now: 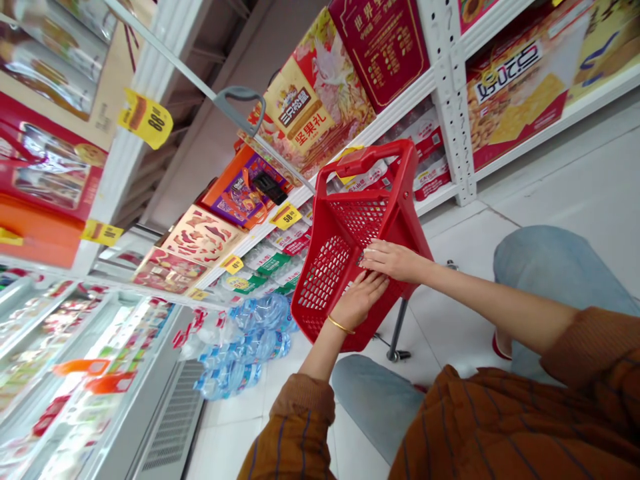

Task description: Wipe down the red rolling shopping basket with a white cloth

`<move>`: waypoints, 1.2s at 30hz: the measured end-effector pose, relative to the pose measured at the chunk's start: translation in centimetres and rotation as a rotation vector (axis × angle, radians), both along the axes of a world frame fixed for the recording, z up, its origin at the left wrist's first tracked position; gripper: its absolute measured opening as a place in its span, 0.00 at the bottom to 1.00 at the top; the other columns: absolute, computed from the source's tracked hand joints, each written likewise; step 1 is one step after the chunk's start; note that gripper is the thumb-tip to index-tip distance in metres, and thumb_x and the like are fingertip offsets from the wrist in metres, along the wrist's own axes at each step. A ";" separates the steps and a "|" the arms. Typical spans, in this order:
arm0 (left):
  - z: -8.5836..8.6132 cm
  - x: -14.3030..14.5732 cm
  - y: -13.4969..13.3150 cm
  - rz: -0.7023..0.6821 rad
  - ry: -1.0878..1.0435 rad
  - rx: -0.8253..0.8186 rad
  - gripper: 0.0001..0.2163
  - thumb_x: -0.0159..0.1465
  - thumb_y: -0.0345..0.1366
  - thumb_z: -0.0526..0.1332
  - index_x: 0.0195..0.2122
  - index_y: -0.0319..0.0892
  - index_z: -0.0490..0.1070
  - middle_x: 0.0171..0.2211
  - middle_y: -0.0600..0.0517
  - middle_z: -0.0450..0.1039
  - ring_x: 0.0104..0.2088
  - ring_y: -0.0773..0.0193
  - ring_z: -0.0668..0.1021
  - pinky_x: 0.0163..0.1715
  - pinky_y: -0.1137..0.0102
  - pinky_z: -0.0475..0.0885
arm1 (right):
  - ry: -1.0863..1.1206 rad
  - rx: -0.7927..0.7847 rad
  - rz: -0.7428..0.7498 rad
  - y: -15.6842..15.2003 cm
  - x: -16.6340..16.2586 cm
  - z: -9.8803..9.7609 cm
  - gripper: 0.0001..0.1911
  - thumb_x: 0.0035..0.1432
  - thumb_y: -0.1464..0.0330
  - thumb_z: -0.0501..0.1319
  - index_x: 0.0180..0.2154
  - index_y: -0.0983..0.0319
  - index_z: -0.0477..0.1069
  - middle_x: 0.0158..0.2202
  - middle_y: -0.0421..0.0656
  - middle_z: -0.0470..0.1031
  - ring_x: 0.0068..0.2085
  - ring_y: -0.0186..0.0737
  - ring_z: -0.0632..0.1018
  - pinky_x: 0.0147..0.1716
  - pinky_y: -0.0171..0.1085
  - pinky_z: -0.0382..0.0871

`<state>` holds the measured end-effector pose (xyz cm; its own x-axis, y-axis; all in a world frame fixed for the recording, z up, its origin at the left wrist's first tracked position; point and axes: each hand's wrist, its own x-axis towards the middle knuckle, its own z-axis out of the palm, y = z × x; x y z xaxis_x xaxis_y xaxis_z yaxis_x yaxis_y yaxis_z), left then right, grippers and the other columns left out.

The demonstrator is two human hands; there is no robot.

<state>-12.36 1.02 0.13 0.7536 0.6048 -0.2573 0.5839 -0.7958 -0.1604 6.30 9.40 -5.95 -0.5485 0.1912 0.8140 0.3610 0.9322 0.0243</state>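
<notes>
A red plastic shopping basket (345, 240) with a perforated wall and a red handle stands on a thin black leg on the shop floor. My left hand (359, 301), with a gold bangle at the wrist, lies flat against the basket's near rim, fingers stretched out. My right hand (391, 259) rests just above it on the same rim, fingers extended and pointing left. Neither hand holds anything. My knees in pale jeans show below and to the right.
White shelving (450, 100) carries large gift boxes and yellow price tags. Packs of water bottles (250, 340) lie on the floor by the basket. A glass freezer case (75, 373) runs along the left. A metal pole with a grey handle (240, 107) crosses above.
</notes>
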 end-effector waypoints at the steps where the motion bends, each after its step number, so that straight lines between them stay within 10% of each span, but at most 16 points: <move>1: 0.0 0.0 -0.1 0.026 -0.008 0.013 0.28 0.64 0.25 0.50 0.66 0.36 0.45 0.67 0.41 0.50 0.69 0.61 0.44 0.66 0.56 0.49 | 0.010 -0.005 -0.004 0.6 0.4 -0.1 0.15 0.64 0.75 0.52 0.48 0.64 0.73 0.46 0.48 0.75 0.52 0.42 0.71 0.57 0.50 0.66; 7: -0.3 0.4 -0.8 0.188 -0.126 0.081 0.37 0.65 0.40 0.57 0.66 0.28 0.36 0.68 0.30 0.35 0.68 0.51 0.36 0.64 0.52 0.54 | 0.077 -0.062 -0.074 3.0 1.9 -0.2 0.16 0.65 0.74 0.50 0.50 0.63 0.71 0.49 0.49 0.73 0.57 0.43 0.67 0.59 0.54 0.62; 17: -0.9 2.1 -2.2 0.335 -0.087 0.221 0.35 0.64 0.40 0.56 0.65 0.25 0.42 0.67 0.31 0.43 0.68 0.49 0.44 0.65 0.55 0.54 | 0.080 -0.086 -0.067 -0.8 0.0 -0.2 0.15 0.64 0.74 0.52 0.50 0.66 0.72 0.48 0.51 0.74 0.56 0.46 0.68 0.57 0.54 0.65; 36: -3.9 5.5 -2.5 0.574 -0.409 0.397 0.32 0.68 0.39 0.50 0.68 0.36 0.35 0.68 0.37 0.44 0.67 0.51 0.55 0.62 0.53 0.61 | 0.281 -0.203 -0.188 2.4 2.3 0.3 0.16 0.65 0.74 0.49 0.49 0.62 0.72 0.51 0.49 0.72 0.61 0.46 0.65 0.62 0.56 0.58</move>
<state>-6.85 -1.53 -3.78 0.2860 0.9143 0.2869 0.9577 -0.2827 -0.0539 8.63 11.85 -5.61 -0.2501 0.4393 0.8628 0.4921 0.8251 -0.2775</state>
